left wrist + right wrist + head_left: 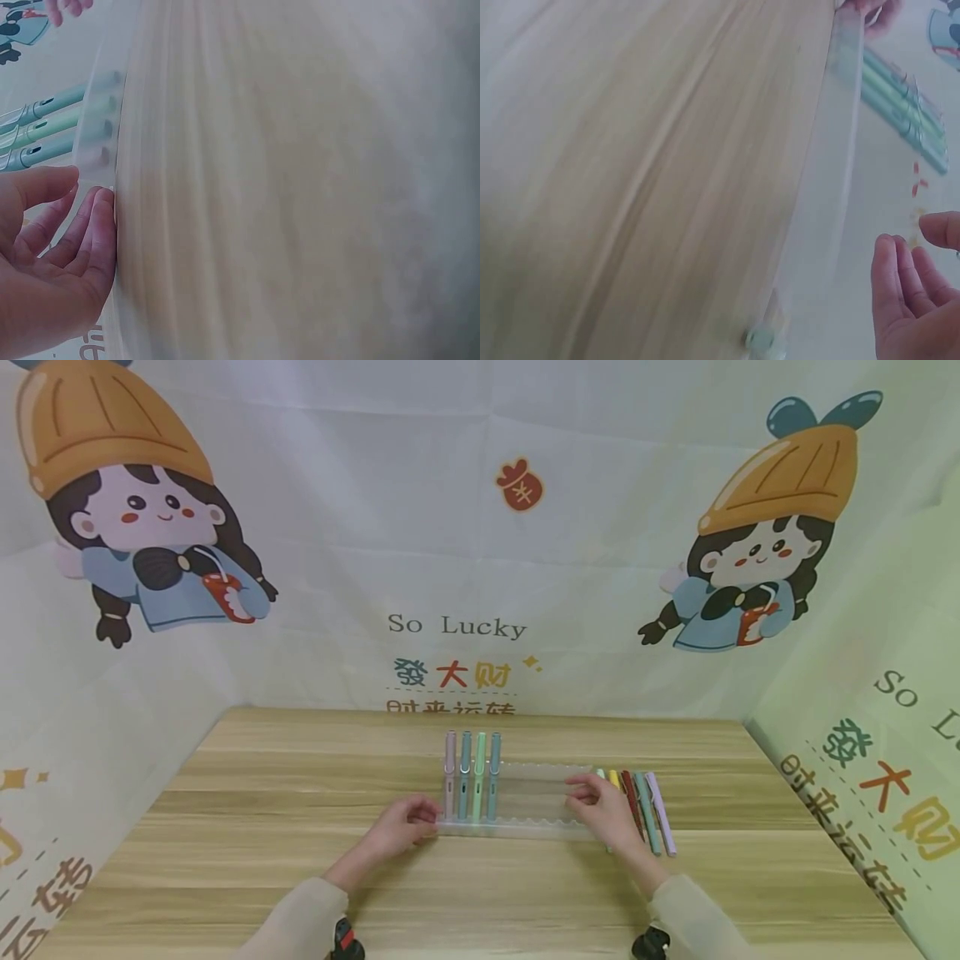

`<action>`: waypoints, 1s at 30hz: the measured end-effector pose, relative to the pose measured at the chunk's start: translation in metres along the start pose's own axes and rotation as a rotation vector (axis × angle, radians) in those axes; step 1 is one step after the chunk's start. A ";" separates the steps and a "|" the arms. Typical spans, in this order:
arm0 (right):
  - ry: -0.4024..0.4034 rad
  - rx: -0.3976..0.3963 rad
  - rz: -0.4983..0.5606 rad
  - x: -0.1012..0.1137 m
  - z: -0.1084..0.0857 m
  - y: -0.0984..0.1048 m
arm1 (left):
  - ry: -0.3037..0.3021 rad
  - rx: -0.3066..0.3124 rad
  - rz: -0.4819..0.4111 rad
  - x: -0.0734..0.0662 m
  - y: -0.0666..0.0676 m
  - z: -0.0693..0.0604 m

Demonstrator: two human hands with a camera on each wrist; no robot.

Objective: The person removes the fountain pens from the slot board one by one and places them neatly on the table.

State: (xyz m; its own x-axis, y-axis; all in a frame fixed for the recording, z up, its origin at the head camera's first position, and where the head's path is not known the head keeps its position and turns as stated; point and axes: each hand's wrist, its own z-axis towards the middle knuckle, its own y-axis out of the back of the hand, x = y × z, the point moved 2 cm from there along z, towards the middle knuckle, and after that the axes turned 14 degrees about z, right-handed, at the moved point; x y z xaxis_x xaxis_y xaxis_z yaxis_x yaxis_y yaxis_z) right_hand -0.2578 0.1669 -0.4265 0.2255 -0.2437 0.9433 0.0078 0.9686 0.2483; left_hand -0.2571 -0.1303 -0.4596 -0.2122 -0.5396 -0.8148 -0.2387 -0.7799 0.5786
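Note:
A clear pen rack (536, 828) with scalloped edges lies on the table. At its left end stand a mauve pen (450, 752), a blue pen (466, 752), a light green pen (480, 756) and a teal pen (495, 752), side by side, caps away from me. My left hand (408, 822) holds the rack's near left corner between thumb and fingertips, as the left wrist view also shows near the thumb (49, 184). Over the rack's right end is my right hand (600, 806), fingers loosely bent, with nothing between thumb and fingers in the right wrist view.
Right of the rack, partly behind my right hand, lie a yellow pen (614, 778), a red pen (632, 802), a green-blue pen (647, 814), a lavender pen (662, 814) and a pale green one. A printed cloth (337, 568) hangs behind the wooden table (300, 777).

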 end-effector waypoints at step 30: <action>0.026 0.000 0.289 0.004 0.016 -0.088 | 0.004 0.006 -0.003 0.002 0.000 0.001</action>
State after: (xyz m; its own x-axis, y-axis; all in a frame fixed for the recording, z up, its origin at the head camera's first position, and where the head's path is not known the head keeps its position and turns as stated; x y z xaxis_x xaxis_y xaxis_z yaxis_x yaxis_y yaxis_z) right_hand -0.2735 0.0796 -0.4412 0.2435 0.0442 0.9689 -0.0602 0.9977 -0.0304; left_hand -0.2579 -0.1307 -0.4609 -0.2076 -0.5389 -0.8164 -0.2446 -0.7795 0.5768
